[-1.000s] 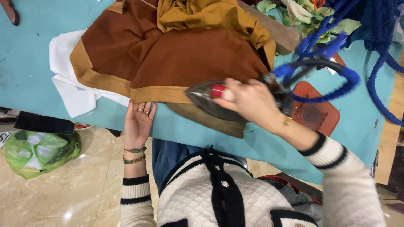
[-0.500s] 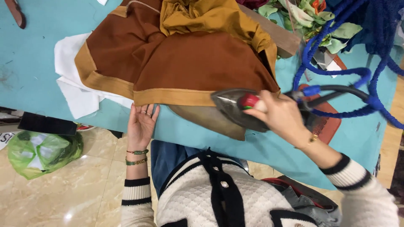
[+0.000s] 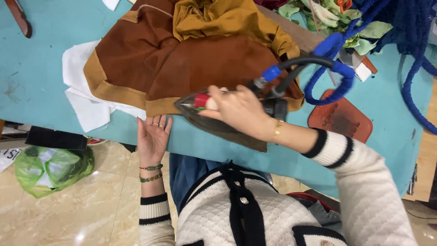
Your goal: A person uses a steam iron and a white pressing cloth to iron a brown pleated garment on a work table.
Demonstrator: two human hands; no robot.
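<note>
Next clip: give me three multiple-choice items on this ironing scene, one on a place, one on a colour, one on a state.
1. Where does the left hand rest?
A. flat at the table edge, by the brown garment's hem
B. on the iron
C. on the green bag

2. What colour is the tabletop?
A. red
B. teal
C. black

3. What is the right hand doing?
A. hanging free
B. gripping the iron's handle
C. holding scissors

Answers: 1 A, the palm lies flat just below the tan hem. 2 B, teal shows all round the garment. 3 B, the fingers wrap the handle over the garment.
</note>
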